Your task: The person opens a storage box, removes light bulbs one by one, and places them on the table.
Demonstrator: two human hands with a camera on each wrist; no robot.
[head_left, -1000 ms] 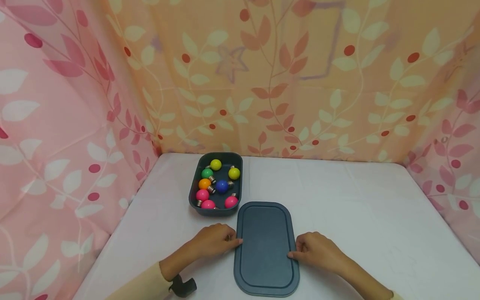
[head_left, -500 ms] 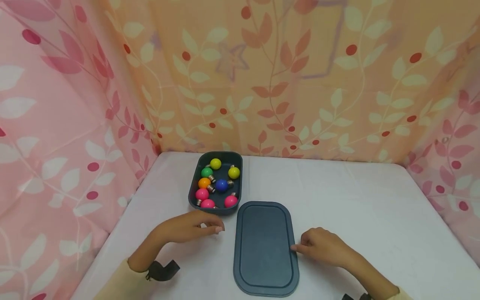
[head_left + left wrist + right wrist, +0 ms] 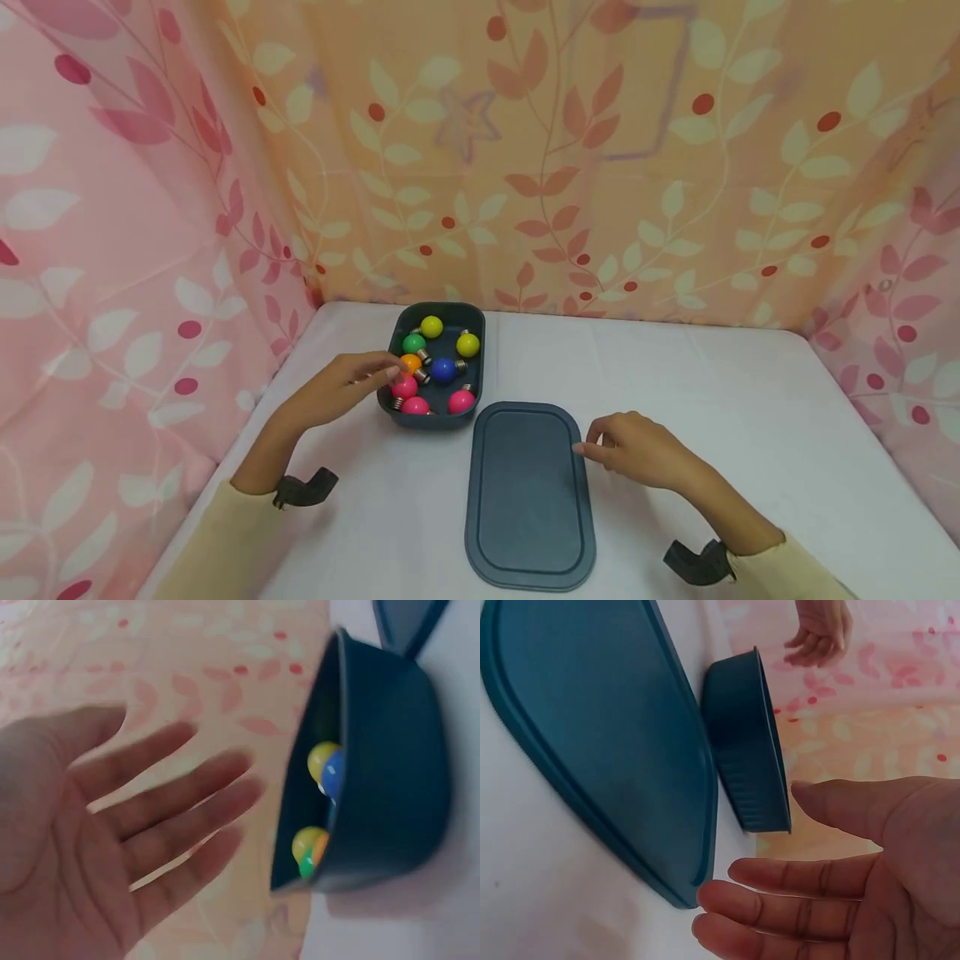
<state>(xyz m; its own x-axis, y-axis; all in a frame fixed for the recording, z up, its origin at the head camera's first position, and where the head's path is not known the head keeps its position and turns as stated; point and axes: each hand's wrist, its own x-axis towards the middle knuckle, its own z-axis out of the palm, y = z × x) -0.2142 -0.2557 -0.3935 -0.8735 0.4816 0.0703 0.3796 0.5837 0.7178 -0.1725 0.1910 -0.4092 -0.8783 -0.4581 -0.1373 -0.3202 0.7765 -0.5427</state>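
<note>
A dark blue-grey container (image 3: 435,422) stands at the back left of the white table, holding several coloured light bulbs: yellow, green, orange, blue (image 3: 443,370) and pink (image 3: 461,402). My left hand (image 3: 341,387) is in the air at the container's left side, its fingertips overlapping the orange bulb (image 3: 411,362) in the head view. In the left wrist view its fingers are spread and hold nothing. The matching lid (image 3: 529,496) lies flat in front of the container. My right hand (image 3: 637,450) hovers at the lid's right edge, fingers loosely bent and nothing in them.
White cloth covers the table (image 3: 712,400). A floral curtain (image 3: 480,167) hangs behind it, with pink floral cloth (image 3: 135,275) at the left. Each wrist wears a black camera mount, one on the left (image 3: 306,488) and one on the right (image 3: 699,563).
My left hand has let go of the lid's left edge and moved up and left to the container. My right hand has come off the lid's right edge and shifted slightly farther back.
</note>
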